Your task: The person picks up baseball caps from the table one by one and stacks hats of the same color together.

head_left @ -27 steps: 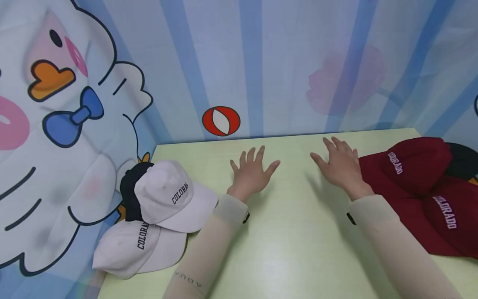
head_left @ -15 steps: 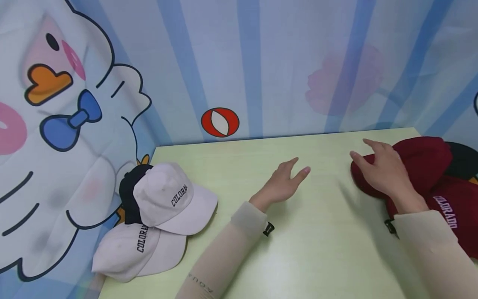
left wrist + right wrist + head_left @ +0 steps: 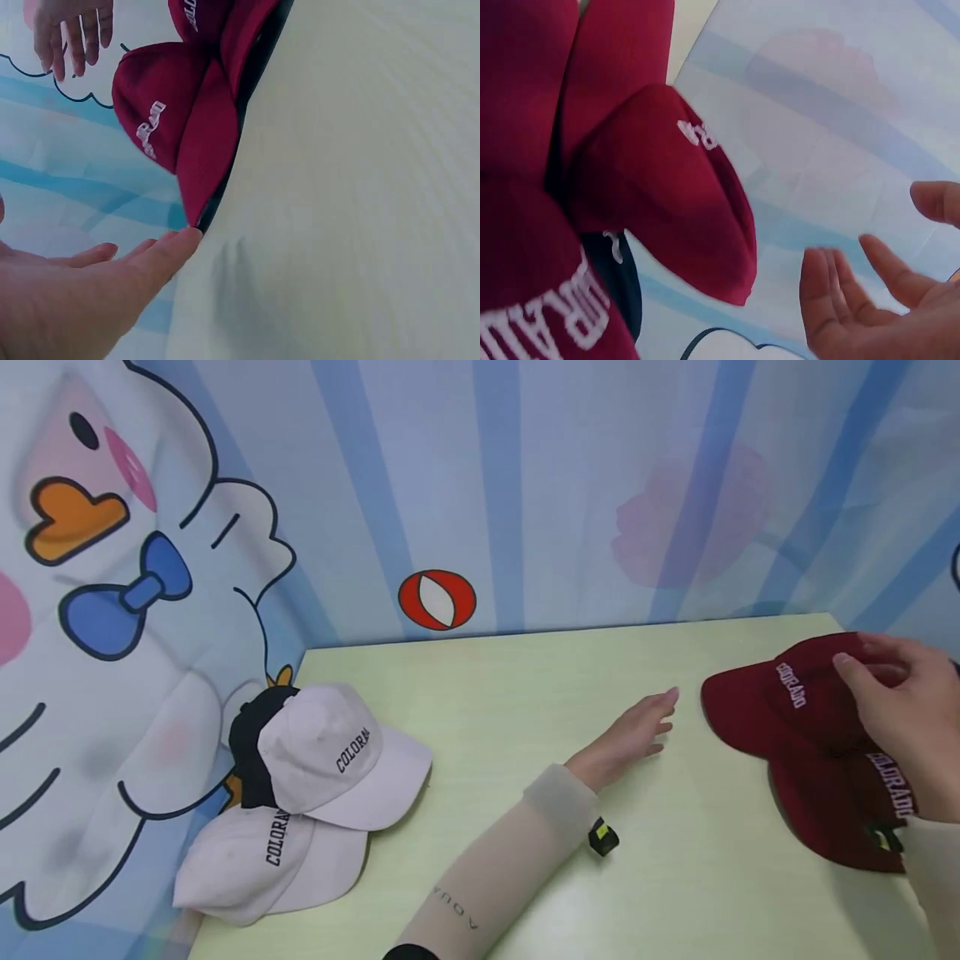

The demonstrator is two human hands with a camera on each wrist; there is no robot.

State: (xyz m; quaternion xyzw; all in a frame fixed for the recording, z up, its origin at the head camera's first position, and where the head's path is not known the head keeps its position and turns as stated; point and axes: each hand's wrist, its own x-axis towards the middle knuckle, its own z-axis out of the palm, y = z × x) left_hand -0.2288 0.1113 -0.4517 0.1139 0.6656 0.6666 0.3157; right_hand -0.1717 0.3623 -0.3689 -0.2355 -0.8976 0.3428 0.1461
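Two maroon baseball caps lettered COLORADO lie at the right of the table, an upper cap [image 3: 813,693] at the back and a lower one [image 3: 832,810] in front. My right hand [image 3: 918,718] is over their crowns in the head view, thumb and fingers spread. The right wrist view shows that hand [image 3: 885,300] apart from the back cap [image 3: 667,187], holding nothing. Part of a dark cap [image 3: 622,277] shows under the maroon ones. My left hand [image 3: 626,739], fingers extended and holding nothing, hovers over the table left of the brims.
At the table's left lie two white caps, an upper one [image 3: 322,760] and a lower one [image 3: 247,860], with a black cap [image 3: 251,752] tucked behind. A blue striped cloth backdrop [image 3: 555,493] with cartoon prints rises along the back and left edges of the pale table [image 3: 525,693].
Both hands have moved right. My right hand has gone from left of the maroon caps to over their crowns, and my left hand from mid-table toward their brims. The caps stay put.
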